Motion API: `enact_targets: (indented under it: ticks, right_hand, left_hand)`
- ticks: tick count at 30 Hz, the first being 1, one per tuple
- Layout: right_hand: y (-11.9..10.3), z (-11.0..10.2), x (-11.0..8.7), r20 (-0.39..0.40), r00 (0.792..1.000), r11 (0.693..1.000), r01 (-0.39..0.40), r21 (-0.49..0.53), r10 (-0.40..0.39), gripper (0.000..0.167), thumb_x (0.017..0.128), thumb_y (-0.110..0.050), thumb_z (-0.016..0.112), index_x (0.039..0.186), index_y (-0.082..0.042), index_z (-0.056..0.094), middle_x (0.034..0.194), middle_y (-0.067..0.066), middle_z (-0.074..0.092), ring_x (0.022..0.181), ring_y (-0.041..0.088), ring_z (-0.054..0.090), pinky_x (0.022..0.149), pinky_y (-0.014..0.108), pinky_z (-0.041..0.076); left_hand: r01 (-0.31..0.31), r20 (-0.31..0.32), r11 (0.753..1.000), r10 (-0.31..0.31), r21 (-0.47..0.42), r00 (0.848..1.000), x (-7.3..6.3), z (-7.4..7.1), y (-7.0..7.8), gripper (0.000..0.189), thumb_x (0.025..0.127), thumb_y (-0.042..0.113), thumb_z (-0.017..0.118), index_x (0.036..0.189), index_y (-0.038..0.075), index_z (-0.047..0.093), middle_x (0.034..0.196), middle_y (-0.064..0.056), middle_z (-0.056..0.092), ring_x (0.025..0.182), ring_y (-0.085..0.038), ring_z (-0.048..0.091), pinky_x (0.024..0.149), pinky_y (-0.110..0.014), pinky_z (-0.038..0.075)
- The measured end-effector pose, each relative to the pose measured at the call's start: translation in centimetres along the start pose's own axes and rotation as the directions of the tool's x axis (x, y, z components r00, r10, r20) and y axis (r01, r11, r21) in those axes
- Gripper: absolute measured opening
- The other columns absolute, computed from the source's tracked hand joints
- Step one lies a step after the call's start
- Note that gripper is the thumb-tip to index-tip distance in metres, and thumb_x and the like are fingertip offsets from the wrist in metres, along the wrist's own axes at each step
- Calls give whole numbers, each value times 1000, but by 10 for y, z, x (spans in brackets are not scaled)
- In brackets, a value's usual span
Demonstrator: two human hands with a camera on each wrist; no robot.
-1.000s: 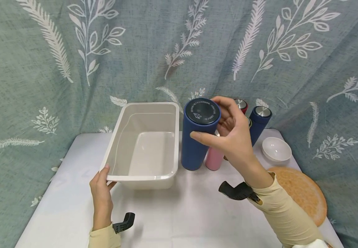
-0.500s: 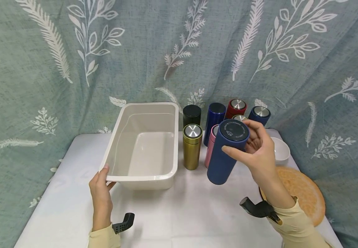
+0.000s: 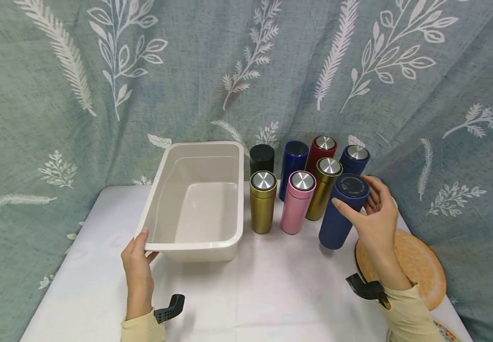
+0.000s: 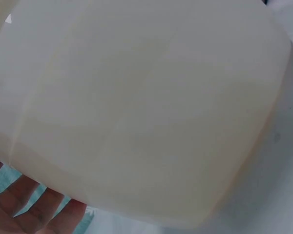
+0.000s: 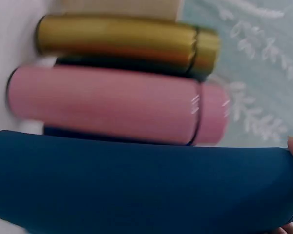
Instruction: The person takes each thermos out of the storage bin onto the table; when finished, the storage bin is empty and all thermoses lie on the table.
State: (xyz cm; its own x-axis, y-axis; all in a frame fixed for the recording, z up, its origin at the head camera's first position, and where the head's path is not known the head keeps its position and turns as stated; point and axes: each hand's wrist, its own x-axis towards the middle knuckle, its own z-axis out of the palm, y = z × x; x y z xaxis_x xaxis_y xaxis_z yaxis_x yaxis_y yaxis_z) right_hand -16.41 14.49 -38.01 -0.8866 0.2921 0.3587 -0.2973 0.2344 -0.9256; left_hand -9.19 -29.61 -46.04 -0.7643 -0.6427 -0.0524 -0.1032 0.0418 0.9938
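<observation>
In the head view, my right hand (image 3: 376, 218) grips a dark blue thermos bottle (image 3: 336, 223) near its upper end, thumb on the near side. The bottle leans slightly, and its black top face bears small print. Its lower end looks just off the table, though contact is hard to judge. Left of it stand a pink thermos (image 3: 295, 209) and a gold thermos (image 3: 262, 209). The right wrist view shows the held bottle (image 5: 146, 185) alongside the pink one (image 5: 107, 97). My left hand (image 3: 137, 266) holds the rim of a beige plastic basin (image 3: 195, 246) at its near left corner.
Behind are a black bottle (image 3: 261, 156), a shiny blue one (image 3: 293, 166), a red one (image 3: 321, 149), another gold one (image 3: 323, 190) and another dark blue one (image 3: 355, 159). An orange-patterned round mat (image 3: 421, 266) lies at right. A leaf-print curtain (image 3: 186, 71) hangs behind the table.
My right hand has carried the blue thermos rightward from beside the basin, past the pink one, uncovering the gold and pink bottles. The left hand and basin stay put.
</observation>
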Motion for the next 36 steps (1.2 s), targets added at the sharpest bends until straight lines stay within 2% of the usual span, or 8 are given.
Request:
enact_targets:
  ticks: [4,7,12,18,27,32,34,36]
  right_hand:
    - [15,-3,8,-12,999,999,-40,-33,40,73,74,-5,88,138,-14,55,123,-6,65,111,1,63,93,9,48]
    - [26,-5,16,-21,996,996,-89,-15,89,73,74,-6,88,138,-13,54,122,-6,66,109,2,64,92,9,49]
    - [38,-5,25,-61,988,989,-147,-28,145,73,75,-10,88,138,-16,52,127,-5,64,114,2,62,99,14,48]
    - [46,-6,27,-94,985,987,-151,-62,145,75,75,-13,89,139,-18,51,136,3,61,127,9,57,113,28,44]
    - [59,-9,29,-116,985,990,-137,-39,131,75,76,-11,87,141,-16,49,138,4,60,128,12,57,113,28,44]
    - [58,-15,31,-76,985,984,-159,-78,153,77,79,-16,86,145,-18,45,145,7,56,136,16,53,117,33,41]
    - [55,-17,31,-48,985,979,-173,-106,168,81,80,-19,85,148,-20,42,151,7,52,141,19,48,120,34,37]
    - [52,-19,30,-35,985,977,-170,-131,167,83,80,-21,85,150,-22,40,155,6,48,146,19,44,122,33,33]
  left_hand:
    - [-16,-3,1000,16,16,1000,0,0,-2,52,103,47,45,141,14,60,144,-14,57,124,-22,58,75,-7,49]
    - [-32,-9,999,32,27,999,-1,0,-3,51,103,47,45,140,16,61,145,-13,58,127,-27,57,75,-7,49]
    - [-22,-5,1000,22,15,1000,-1,-1,-2,51,103,48,46,140,16,61,144,-13,58,122,-19,58,76,-7,50]
    - [-15,2,1000,15,9,1000,0,-1,-2,51,103,47,46,140,16,60,144,-13,58,121,-16,57,76,-8,50]
    - [-17,9,1000,17,11,1000,0,-1,-1,51,103,47,46,141,15,60,143,-12,58,117,-12,58,77,-9,50]
    - [7,26,1000,-7,5,1000,1,-3,0,53,103,49,46,142,15,58,143,-11,57,118,-12,58,79,-9,50]
    - [10,38,1000,-10,5,999,1,-4,1,54,103,51,44,145,18,56,146,-10,55,123,-18,57,94,-22,53]
    - [5,41,1000,-5,2,999,1,-7,3,54,103,53,43,150,26,48,153,-8,48,134,-24,52,109,-39,48]
